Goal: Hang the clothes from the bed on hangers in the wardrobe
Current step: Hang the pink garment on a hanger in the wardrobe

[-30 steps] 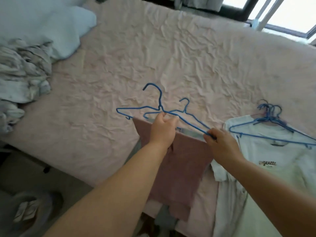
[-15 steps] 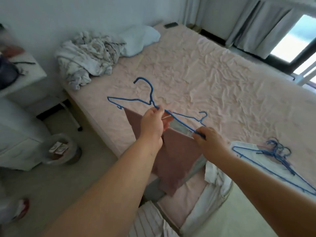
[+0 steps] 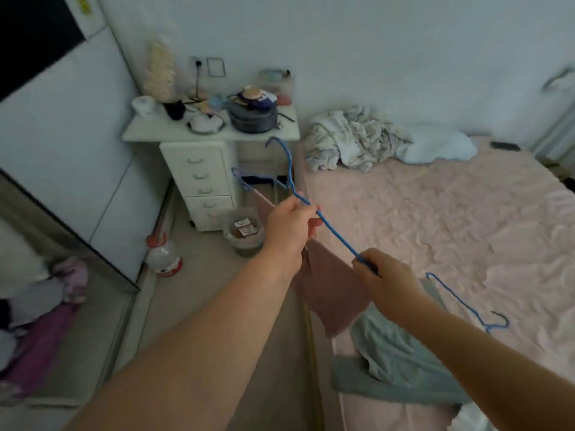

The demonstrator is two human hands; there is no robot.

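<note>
Both hands on blue hanger, left hand gripping its neck, right hand pinching one end, pink garment draped below, over bed edge, second hanger on sheet

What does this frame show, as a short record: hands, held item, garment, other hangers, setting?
left hand: grips blue hanger near its neck
right hand: grips the hanger's far end
garment: pink cloth hangs from the hanger
other hanger: spare blue hanger lies on the bed
also on bed: grey-green garment at the edge, crumpled bedding, pillow
setting: white drawer unit, bin on the floor
</note>
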